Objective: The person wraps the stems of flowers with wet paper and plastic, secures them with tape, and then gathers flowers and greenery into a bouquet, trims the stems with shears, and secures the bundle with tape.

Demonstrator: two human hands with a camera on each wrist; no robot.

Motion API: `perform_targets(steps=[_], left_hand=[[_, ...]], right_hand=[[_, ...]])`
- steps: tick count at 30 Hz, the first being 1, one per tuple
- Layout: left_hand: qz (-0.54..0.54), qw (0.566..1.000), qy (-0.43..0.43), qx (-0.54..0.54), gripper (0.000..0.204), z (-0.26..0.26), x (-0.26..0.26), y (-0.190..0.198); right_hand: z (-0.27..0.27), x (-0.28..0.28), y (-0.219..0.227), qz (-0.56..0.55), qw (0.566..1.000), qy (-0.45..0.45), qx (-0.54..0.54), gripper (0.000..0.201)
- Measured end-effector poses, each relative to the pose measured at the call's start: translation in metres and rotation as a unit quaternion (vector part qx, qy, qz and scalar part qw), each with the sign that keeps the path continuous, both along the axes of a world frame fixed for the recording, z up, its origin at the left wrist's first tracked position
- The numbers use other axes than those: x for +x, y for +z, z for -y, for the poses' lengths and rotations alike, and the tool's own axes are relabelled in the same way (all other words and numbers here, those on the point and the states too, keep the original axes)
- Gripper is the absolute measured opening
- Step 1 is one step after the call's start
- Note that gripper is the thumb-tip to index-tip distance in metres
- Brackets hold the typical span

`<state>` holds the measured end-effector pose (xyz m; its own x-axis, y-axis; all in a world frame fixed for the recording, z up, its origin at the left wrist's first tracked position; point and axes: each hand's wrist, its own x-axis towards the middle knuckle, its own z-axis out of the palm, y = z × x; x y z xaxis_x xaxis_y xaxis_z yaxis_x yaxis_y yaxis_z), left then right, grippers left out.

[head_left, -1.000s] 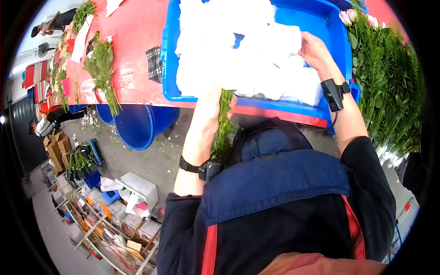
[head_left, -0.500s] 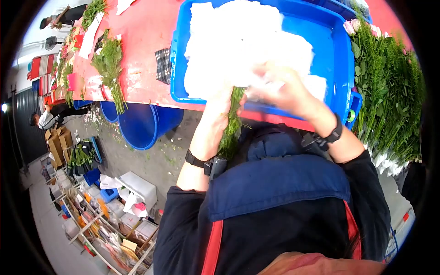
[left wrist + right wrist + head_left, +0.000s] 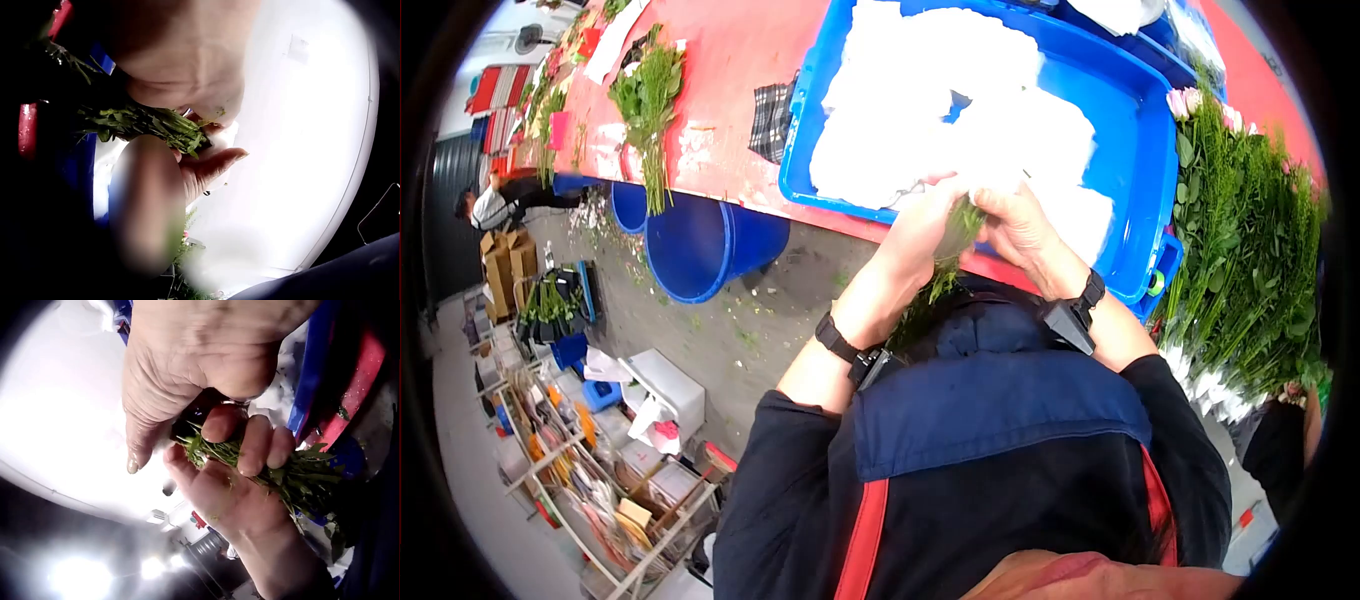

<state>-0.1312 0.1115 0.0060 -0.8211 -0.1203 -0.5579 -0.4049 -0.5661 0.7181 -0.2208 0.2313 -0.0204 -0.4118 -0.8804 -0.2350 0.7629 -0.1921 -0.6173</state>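
Note:
My left hand (image 3: 922, 228) grips a bunch of green leafy stems (image 3: 294, 472), its fingers curled over them in the right wrist view. The cut ends point toward my right hand (image 3: 1022, 228), which is close against them with its thumb stretched out. A small white wad (image 3: 224, 139) shows at the stem ends in the left wrist view, between my two hands; my right fingers are largely hidden around it. Both hands are over the near edge of a blue tray (image 3: 1135, 130), which holds soft white wads (image 3: 960, 110), washed out by glare.
Tall greenery with pink roses (image 3: 1240, 230) stands right of the tray. Another green bunch (image 3: 650, 105) and a plaid cloth (image 3: 772, 122) lie on the red table (image 3: 720, 60). Blue buckets (image 3: 690, 250) stand below its edge. A cluttered rack (image 3: 590, 470) is at lower left.
My right hand has come from the tray's right side to the stem ends, bringing a white piece. My left hand and its bunch have shifted right to meet it.

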Motion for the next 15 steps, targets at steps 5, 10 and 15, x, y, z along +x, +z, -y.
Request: perform_targets(steps=[5,10,15], left_hand=[[-0.065,0.993,0.024,0.091,0.032,-0.003,0.006,-0.005],[-0.073,0.997,0.037,-0.015,0.027,-0.013,0.004,-0.015],[-0.104,0.993,0.016,0.050,0.026,-0.010,-0.002,-0.002]], right_hand=[[-0.002,0.002,0.000,-0.045,0.993,-0.095,0.057,0.042],[0.003,0.007,-0.004,-0.088,0.983,-0.159,0.040,0.041],[-0.001,0.006,0.003,-0.025,0.991,-0.125,0.046,0.031]])
